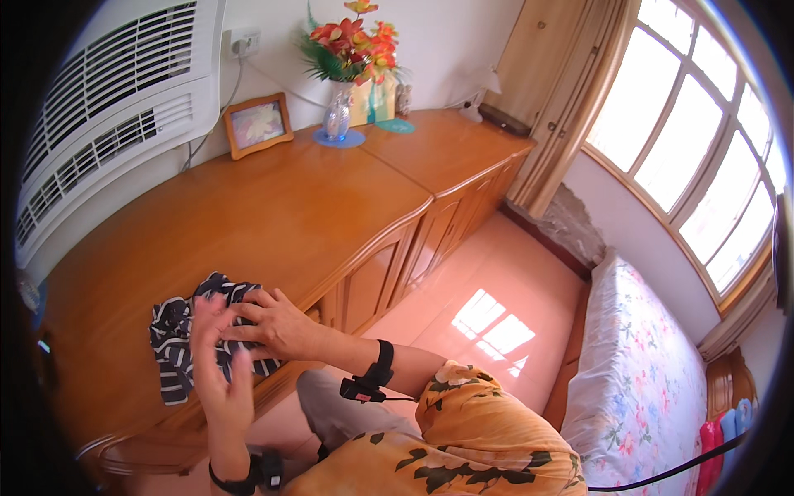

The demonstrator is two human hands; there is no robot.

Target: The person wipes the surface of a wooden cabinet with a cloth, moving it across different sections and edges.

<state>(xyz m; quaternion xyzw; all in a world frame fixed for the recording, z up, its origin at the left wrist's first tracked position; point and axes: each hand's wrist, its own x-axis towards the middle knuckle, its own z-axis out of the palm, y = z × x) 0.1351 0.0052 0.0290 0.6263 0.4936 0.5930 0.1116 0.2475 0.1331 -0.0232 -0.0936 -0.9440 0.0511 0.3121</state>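
A dark blue and white striped cloth (173,347) lies crumpled near the front edge of a brown wooden cabinet top (279,204). Above its middle, my left hand (220,359) is raised with the fingers apart, slightly blurred. My right hand (273,325) reaches over the cloth's right side, its fingers spread and bent; the fingertips lie partly behind the left hand, so contact with the cloth is hard to judge. Neither hand appears to grip the cloth. Each forearm wears a black strap with a small device.
Along the wall stand a wooden picture frame (259,126), a glass vase (338,115) with artificial flowers and a small white lamp (474,105). A white air conditioner (124,74) rises at the left. A bed with a floral sheet (639,384) is at the right, beyond the pink tiled floor (496,266).
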